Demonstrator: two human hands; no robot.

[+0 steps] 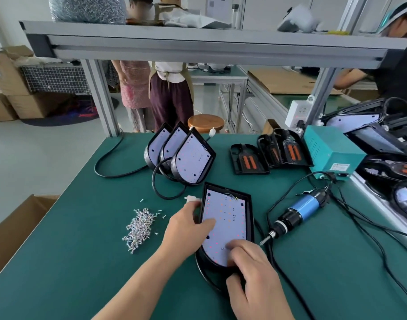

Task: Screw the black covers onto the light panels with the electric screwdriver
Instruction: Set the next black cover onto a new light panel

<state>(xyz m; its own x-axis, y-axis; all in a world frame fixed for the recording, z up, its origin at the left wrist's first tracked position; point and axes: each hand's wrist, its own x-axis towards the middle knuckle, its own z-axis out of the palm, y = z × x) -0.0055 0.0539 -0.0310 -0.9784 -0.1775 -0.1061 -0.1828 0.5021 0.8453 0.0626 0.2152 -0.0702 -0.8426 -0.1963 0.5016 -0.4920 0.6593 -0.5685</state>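
Observation:
A light panel (228,218) with a white LED board in a black housing lies flat on the green mat in front of me. My left hand (186,227) grips its left edge, thumb on the board. My right hand (253,273) holds its rounded near end, fingertips on the board and thumb on the black rim. The electric screwdriver (297,213), blue and black, lies on the mat to the right of the panel, bit pointing at it. A pile of small silver screws (139,227) lies to the left. Black covers (248,159) with orange strips stand at the back right.
Three more light panels (188,155) lean upright behind, cables looping on the green mat (82,262). A teal power box (331,151) sits at the right, with further lamps (382,139) on the side rail. People stand beyond the bench. A cardboard box (15,227) is at the left.

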